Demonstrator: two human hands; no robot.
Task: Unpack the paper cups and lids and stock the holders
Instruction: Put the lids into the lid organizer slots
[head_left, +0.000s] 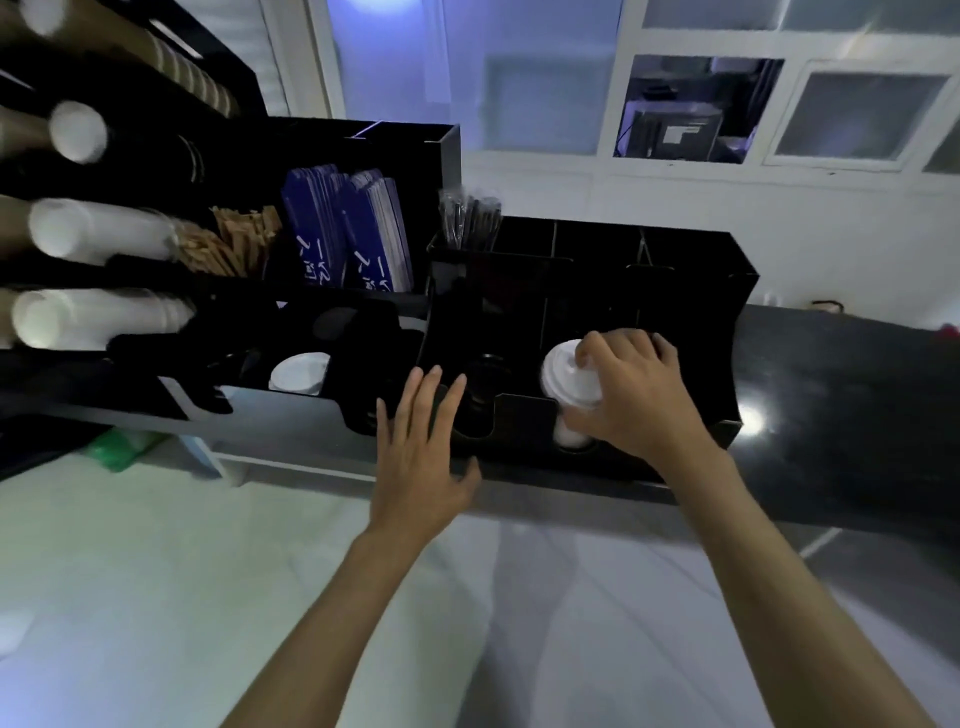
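White lids (570, 378) stacked, tilted, in right slot of black holder (524, 415) on the counter, more white lids (300, 373) in a left slot, cup stacks (98, 228) lying sideways far left

White characters on the blue packets (345, 231) are unreadable.

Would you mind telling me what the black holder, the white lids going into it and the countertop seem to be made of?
Black holder: probably acrylic or similar rigid plastic, glossy; thin flat panels with cleanly cut rounded slots.
White lids, gripped by the right hand: likely thin moulded plastic, matte-white with raised rims; blur hides detail.
Countertop: looks like polished dark stone or a laminate imitation, speckled, mirroring the ceiling lights.
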